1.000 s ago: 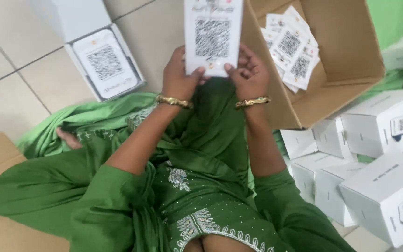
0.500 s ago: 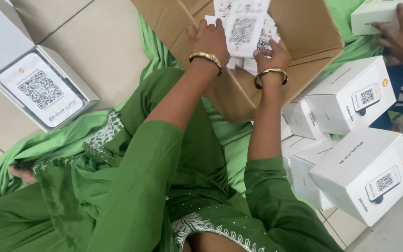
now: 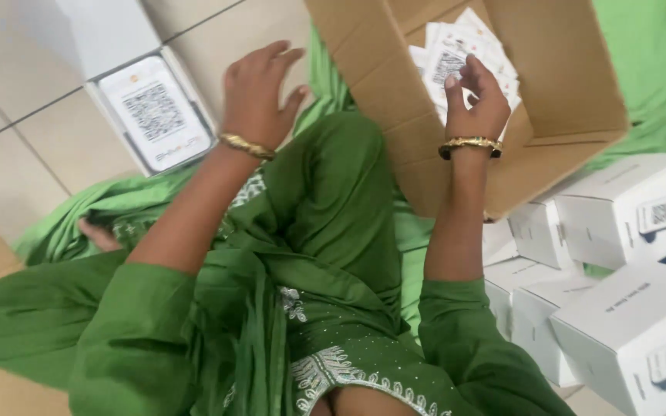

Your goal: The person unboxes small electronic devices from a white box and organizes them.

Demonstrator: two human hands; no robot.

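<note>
The right hand (image 3: 475, 96) is over the open cardboard box (image 3: 572, 100), with its fingers loosely curled just above the white cards (image 3: 456, 50) that lie in a loose pile inside the box. The fingertips are very near to the top card, but I cannot tell if they touch it or pinch it. The left hand (image 3: 260, 92) is well apart from the right one, raised above the green knee (image 3: 341, 200), with fingers spread and holding nothing. Each wrist has a gold bangle (image 3: 470, 145).

The cardboard box leans on its side against the person's leg, its opening turned up toward the camera. On the tiled floor (image 3: 17, 115), to the left of the left hand, lies an open white tray (image 3: 152, 115) with a white printed card in it. To the right of the person, under the cardboard box, several closed white boxes (image 3: 626, 208) stand close together. A bare foot (image 3: 100, 235) shows from under the green cloth at the left.
</note>
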